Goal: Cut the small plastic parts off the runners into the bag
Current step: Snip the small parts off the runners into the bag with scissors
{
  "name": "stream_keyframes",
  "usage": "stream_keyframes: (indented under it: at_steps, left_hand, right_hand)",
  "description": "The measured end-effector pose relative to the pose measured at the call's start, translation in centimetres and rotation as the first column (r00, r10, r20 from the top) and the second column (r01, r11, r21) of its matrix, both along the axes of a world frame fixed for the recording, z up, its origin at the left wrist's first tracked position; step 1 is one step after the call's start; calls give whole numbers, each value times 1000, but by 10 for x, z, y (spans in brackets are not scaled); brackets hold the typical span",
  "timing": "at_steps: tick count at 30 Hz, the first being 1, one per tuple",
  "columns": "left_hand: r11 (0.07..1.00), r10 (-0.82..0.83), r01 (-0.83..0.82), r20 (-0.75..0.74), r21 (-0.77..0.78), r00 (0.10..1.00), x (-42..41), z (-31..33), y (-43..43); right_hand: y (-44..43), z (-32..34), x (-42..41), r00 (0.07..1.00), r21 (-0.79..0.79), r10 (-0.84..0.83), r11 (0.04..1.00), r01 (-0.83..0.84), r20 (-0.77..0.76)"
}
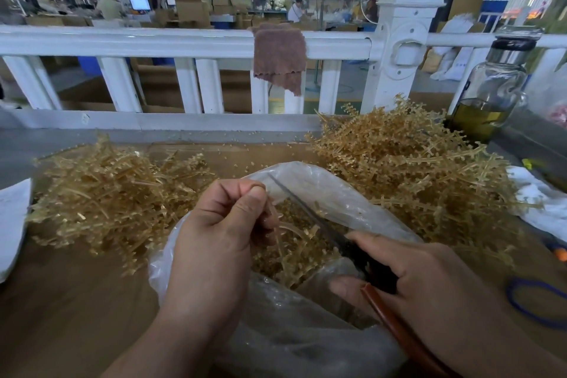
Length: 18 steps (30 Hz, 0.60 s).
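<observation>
1. step in hand: trimming a runner over the open bag. the left hand (221, 224) pinches a tan runner (287, 258) between thumb and curled fingers, so that it hangs down inside the mouth of the clear plastic bag (322, 187).
2. the right hand (429, 279) is wrapped round the scissors (306, 209) at their reddish handles. the dark blade points far-left across the bag, just beside the runner. i cannot tell how far the blades are parted.
3. cut parts (310, 244) already lie in a loose heap in the bag, under the runner.
4. next move, as i judge it: bring the blades onto a branch close to the stem and snip so the part drops in the bag. it calls for turning the runner to present each branch.
5. supply: a bushy pile of runners (408, 169) sits at the right. a flatter pile (113, 202) at the left looks stripped, likely the discards.
6. surface: a brown counter (76, 301) with stray bits along its far edge, a blue rubber band (534, 304) near right and a glass bottle (491, 86) far right.
7. room: a white railing (184, 43) with a brown cloth (279, 55) draped over it. beyond is a workshop with cardboard boxes and people.
</observation>
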<state>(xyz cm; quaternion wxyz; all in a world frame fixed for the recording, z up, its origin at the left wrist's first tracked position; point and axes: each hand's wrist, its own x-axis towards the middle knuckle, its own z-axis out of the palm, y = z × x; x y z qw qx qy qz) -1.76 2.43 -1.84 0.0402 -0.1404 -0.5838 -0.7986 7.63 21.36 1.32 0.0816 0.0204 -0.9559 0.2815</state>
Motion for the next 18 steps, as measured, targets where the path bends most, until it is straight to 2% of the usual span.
stream_keyframes:
  at_steps: [4,9,14,18]
  left_hand:
    - [999,40,-40,39,6,998,-2,1,-3]
    - [996,3,-12,104,86,995,-3,0,-1]
    - [974,-133,96,170,206,977,3,4,3]
    - [950,-189,138,167,281,968,13,14,6]
  right_hand:
    - [1,2,-2,999,-240,36,970,-30,20]
    - [-2,3,1,995,-538,91,841,-53,44]
    - [-6,0,-2,998,-703,54,711,-29,14]
    - [-12,0,-11,1000,-786,-5,618,-7,-13]
